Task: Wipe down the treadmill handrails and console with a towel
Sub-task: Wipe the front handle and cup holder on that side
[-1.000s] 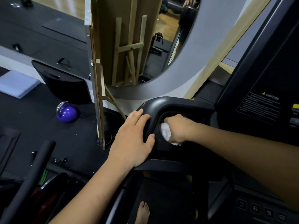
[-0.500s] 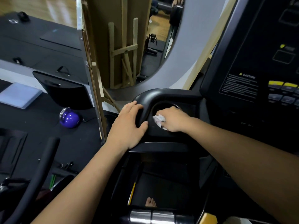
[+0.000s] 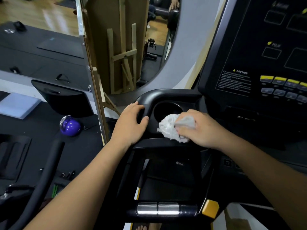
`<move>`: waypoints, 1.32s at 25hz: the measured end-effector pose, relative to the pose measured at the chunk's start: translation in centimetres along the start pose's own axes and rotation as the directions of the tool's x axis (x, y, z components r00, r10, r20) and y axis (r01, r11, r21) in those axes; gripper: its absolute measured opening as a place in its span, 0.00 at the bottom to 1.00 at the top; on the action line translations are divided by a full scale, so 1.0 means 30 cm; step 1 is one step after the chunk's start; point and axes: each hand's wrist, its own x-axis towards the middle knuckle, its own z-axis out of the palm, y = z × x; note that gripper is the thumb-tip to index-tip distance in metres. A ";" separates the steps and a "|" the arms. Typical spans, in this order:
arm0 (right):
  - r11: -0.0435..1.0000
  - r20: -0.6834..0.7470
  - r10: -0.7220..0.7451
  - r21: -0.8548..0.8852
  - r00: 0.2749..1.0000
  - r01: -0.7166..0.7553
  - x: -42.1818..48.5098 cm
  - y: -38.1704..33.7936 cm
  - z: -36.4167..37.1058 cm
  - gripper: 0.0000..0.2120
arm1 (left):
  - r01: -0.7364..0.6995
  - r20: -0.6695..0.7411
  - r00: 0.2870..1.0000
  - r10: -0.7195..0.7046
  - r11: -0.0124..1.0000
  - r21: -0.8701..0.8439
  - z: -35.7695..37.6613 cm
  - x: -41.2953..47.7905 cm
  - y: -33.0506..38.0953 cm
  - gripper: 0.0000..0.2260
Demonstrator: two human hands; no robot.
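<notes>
R hand (image 3: 197, 128) grips bunched white towel (image 3: 171, 128) on console tray (image 3: 149, 97) by cup holder (image 3: 167, 110); L hand (image 3: 131, 123) rests flat, fingers relaxed, on tray edge.

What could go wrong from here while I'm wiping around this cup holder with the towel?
The towel is bunched in your right hand, so little cloth touches the surface and the cup holder recess could get missed. The console buttons sit close to the right; a wide swipe might press one. Your left hand rests on the frame corner, so that spot probably stays unwiped unless you shift it.
</notes>
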 end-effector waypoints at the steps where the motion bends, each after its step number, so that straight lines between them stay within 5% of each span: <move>1: 1.000 0.028 0.011 -0.012 1.000 -0.010 -0.037 -0.005 -0.002 0.05 | 0.002 -0.004 1.000 -0.002 1.000 -0.011 -0.002 -0.003 0.006 0.19; 3: 0.999 -0.013 -0.008 -0.047 1.000 0.007 -0.086 -0.047 0.051 0.09 | 0.013 -0.030 0.999 -0.015 0.999 -0.042 -0.009 -0.009 0.016 0.16; 6: 0.956 -0.176 -0.287 -0.122 0.942 0.268 -0.116 -0.126 0.244 0.06 | 0.067 -0.061 0.995 -0.081 0.977 -0.200 -0.025 -0.018 0.012 0.09; 7: 0.945 -0.165 -0.309 -0.163 0.937 0.283 -0.117 -0.158 0.299 0.12 | 0.070 -0.049 0.995 -0.085 0.967 -0.245 -0.029 -0.025 0.005 0.08; 11: 0.900 -0.135 -0.275 -0.385 0.952 0.205 -0.133 -0.137 0.285 0.33 | 0.007 0.168 0.986 -0.002 1.000 -0.026 -0.041 -0.078 -0.027 0.24; 17: 0.859 -0.402 -0.148 -0.505 0.904 -0.084 -0.261 0.043 0.121 0.14 | -0.044 0.222 0.975 0.013 0.990 0.134 -0.036 -0.131 -0.046 0.27; 20: 0.948 -0.288 -0.079 -0.319 0.954 -0.018 -0.195 -0.103 0.230 0.11 | -0.036 0.192 0.981 0.020 0.996 0.081 -0.042 -0.132 -0.041 0.26; 23: 0.902 -0.059 -0.309 -0.333 0.949 0.274 -0.190 -0.152 0.327 0.12 | -0.020 0.198 0.980 0.002 0.996 0.085 -0.044 -0.144 -0.033 0.25; 25: 0.863 -0.024 -0.370 -0.380 0.929 0.334 -0.249 -0.083 0.301 0.09 | -0.022 0.212 0.977 0.001 0.995 0.097 -0.046 -0.147 -0.028 0.25; 26: 0.868 -0.021 -0.346 -0.386 0.938 0.312 -0.280 -0.058 0.270 0.05 | -0.025 0.216 0.976 0.002 0.995 0.101 -0.047 -0.147 -0.025 0.25; 30: 0.970 -0.253 0.035 -0.225 0.967 -0.094 -0.276 -0.029 0.155 0.20 | -0.021 0.221 0.975 -0.013 0.988 0.151 -0.042 -0.148 -0.022 0.25; 33: 0.967 -0.251 0.084 -0.214 0.964 -0.139 -0.201 -0.093 0.198 0.17 | -0.012 0.223 0.974 -0.027 0.985 0.171 -0.041 -0.148 -0.020 0.25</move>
